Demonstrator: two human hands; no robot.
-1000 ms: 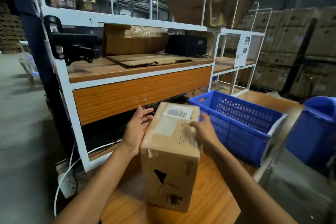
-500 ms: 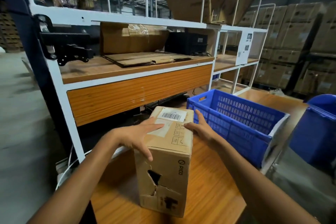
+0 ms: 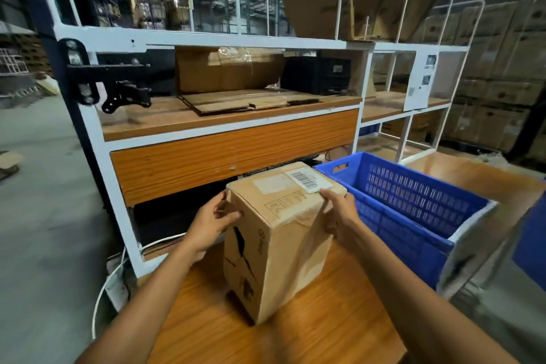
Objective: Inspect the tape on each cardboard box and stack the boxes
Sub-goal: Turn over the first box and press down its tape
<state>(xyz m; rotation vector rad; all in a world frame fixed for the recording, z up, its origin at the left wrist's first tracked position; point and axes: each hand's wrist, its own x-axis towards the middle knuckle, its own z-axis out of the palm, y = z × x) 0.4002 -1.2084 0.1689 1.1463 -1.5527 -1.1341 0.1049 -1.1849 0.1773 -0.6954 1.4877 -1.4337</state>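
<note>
Half a second ago the left hand (image 3: 213, 221) lay flat across the top of the cardboard box (image 3: 277, 248). It has since slid off to the upper left edge, where thumb and curled fingers now clamp the corner. The box has also been turned on the desk (image 3: 266, 337). The torn face that looked straight at the camera now angles off to the left, and a vertical corner edge points toward the viewer. The right hand (image 3: 339, 216) has come from the far side of the top to the near right edge. Its fingers are hooked over that edge, just beside the barcode label (image 3: 307, 180).

At far left a thin white cable (image 3: 100, 292) loops down beside the shelf unit (image 3: 206, 38), a white-painted metal frame with orange wood-grain boards. Flattened cardboard sheets (image 3: 245, 102) lie on its shelf.

The box is tall, rectangular brown corrugated board, standing upright on the glossy wood-grain desk. A ragged dark tear (image 3: 240, 245) runs down its left face. Wrinkled clear tape (image 3: 298, 217) shines over the top front edge and down the right face. The label is flat white paper.

To the right, apart from the box, sits a blue plastic crate (image 3: 419, 204) with slotted walls and a handle cut-out.
</note>
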